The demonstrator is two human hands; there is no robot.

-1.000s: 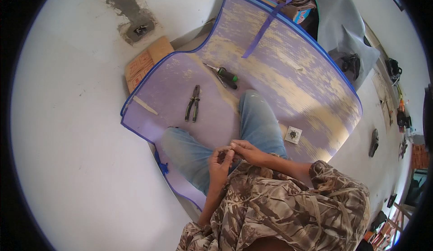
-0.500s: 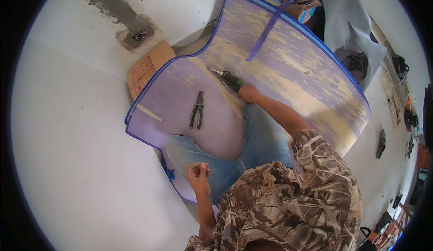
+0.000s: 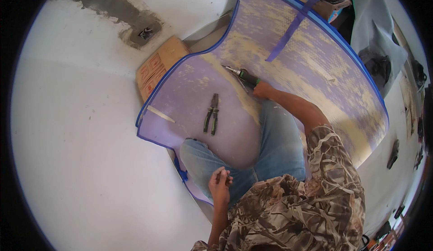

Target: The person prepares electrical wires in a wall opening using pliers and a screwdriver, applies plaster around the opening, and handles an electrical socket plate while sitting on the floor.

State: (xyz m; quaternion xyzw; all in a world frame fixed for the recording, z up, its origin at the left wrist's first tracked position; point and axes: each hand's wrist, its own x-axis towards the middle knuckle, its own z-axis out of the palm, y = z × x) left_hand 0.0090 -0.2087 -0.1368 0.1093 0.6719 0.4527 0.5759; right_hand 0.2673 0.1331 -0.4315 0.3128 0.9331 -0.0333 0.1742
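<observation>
My right hand (image 3: 262,89) is closed around the rear end of a slim hand tool (image 3: 249,77) with a black-and-green grip and a pointed metal tip. The tool lies low over the purple mat, its tip toward the far left; its exact kind is too small to make out. A pair of pliers (image 3: 211,115) with black-and-green handles lies to the left of it, jaws pointing away from me. My left hand (image 3: 219,185) is raised above my lap, thumb and fingers pinched together. Whatever may be between those fingers cannot be made out.
I sit on the worn, blue-edged mat (image 3: 194,86), which curls up at right. A cardboard box (image 3: 155,70) leans behind it by the white wall (image 3: 90,129). Purple strap (image 3: 295,25), tape strip (image 3: 161,114) and grey sheet (image 3: 372,21) are around; a dark shoe (image 3: 393,154) is at right.
The whole view has shifted, so the scene sits farther right. My right hand and the tool have moved slightly away from me against the mat. My left hand has turned a little, still pinched.
</observation>
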